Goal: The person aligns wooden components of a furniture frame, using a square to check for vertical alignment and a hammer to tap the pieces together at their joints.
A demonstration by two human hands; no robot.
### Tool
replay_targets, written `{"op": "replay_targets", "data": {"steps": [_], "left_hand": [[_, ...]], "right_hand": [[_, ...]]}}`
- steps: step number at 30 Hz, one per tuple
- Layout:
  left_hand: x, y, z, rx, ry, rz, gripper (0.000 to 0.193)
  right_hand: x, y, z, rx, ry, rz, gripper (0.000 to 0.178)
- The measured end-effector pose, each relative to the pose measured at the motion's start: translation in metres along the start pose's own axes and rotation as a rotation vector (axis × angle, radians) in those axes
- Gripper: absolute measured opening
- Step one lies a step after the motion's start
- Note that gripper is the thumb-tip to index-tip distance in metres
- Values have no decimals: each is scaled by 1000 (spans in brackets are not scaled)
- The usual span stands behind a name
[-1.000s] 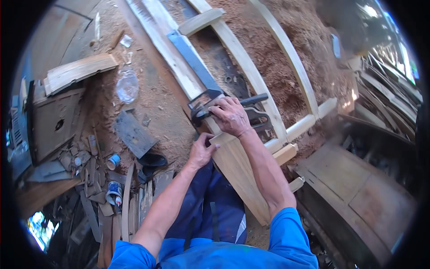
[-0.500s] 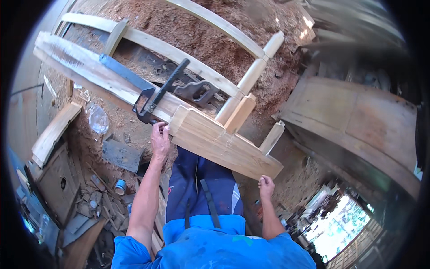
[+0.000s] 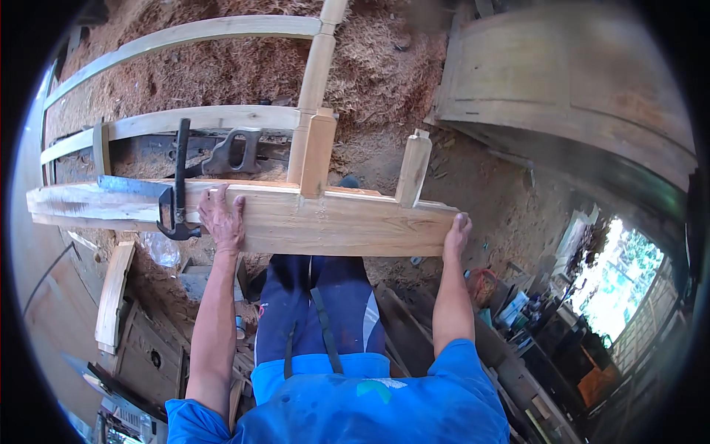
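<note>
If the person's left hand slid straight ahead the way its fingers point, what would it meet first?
Probably the saw handle, beyond the board that the left hand touches, though depth is unclear and it may lie lower.

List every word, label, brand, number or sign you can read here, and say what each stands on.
None can be read.
Blue shirt: a green and white mark, with no lettering that can be made out.
Dark blue trousers: a small red mark on the left leg, too small to read.
Wooden board at the left hand and right hand: grain, no legible text.
</note>
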State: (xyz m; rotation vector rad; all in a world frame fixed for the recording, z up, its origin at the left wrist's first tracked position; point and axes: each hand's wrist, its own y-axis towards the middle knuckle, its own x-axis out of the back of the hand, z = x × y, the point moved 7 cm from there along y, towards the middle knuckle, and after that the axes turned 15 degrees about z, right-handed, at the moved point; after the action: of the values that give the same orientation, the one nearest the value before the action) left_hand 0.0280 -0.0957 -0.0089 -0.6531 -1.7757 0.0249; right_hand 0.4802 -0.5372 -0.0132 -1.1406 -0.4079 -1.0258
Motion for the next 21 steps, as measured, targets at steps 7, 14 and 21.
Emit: {"op": "replay_targets", "data": {"steps": [7,14,21], "left_hand": [[1,-2,-9,-2,36,-81,40],[2,-2,-16,-33,60,-118,38],[2,1,-12,-17,104,-174,39]], "right_hand": [[-5,12,-13,143,-101,-178,67],[9,19,-21,230,-47,-292,50],[8,20,-22,150,-11,-223,45]]}}
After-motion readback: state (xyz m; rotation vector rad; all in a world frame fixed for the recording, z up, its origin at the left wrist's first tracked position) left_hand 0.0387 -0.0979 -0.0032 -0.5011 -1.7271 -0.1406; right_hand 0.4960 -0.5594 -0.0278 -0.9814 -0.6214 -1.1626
